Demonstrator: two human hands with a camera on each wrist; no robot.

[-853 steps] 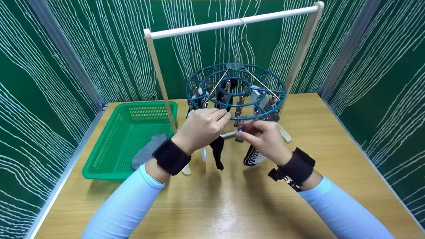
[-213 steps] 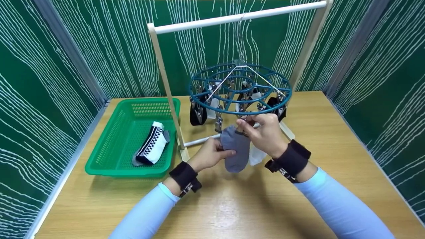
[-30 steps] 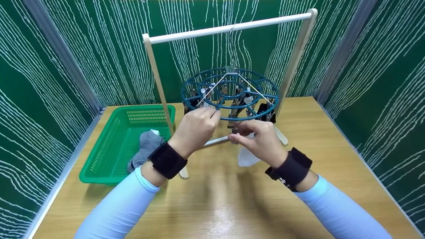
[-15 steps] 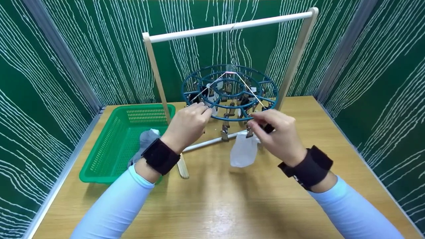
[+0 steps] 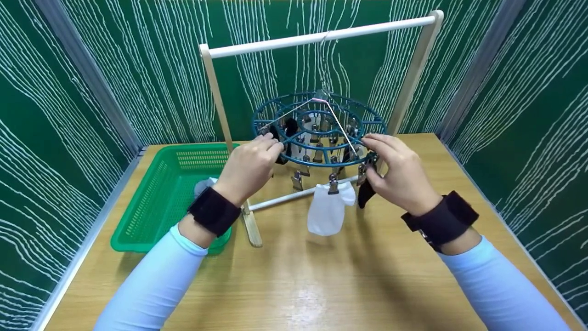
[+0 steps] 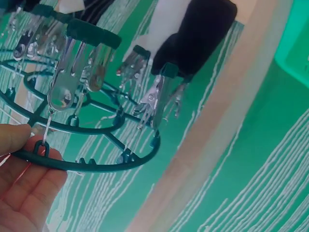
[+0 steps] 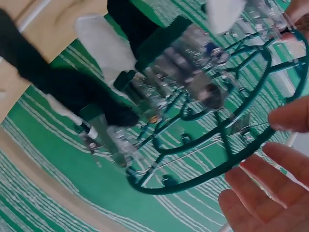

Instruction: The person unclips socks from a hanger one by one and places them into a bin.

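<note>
A round blue-green clip hanger (image 5: 317, 164) hangs from the rack, with metal clips and several socks below it. At its front left my left hand (image 5: 250, 168) pinches the outer ring; thumb and fingers lie about the ring (image 6: 96, 168) in the left wrist view. On the other side my right hand (image 5: 399, 172) touches the ring, its fingers loosely extended and its thumb apart in the right wrist view. A white sock (image 5: 326, 214) dangles from a front clip (image 5: 333, 184). Beside the right thumb hangs a black sock (image 5: 365, 195). One front clip (image 5: 297, 180) holds nothing.
On the left of the wooden table (image 5: 294, 285) stands a green basket (image 5: 138, 247) with a grey sock (image 5: 202, 186) inside, partly behind my left wrist. The rack's white bar (image 5: 285, 42) spans above the hanger, and its wooden legs stand either side.
Since 7.1 s ago, the grey sock has left my hands and the clip; grey socks lie in the basket. Over the last second the hanger's front has turned left, and my right hand has moved right.
</note>
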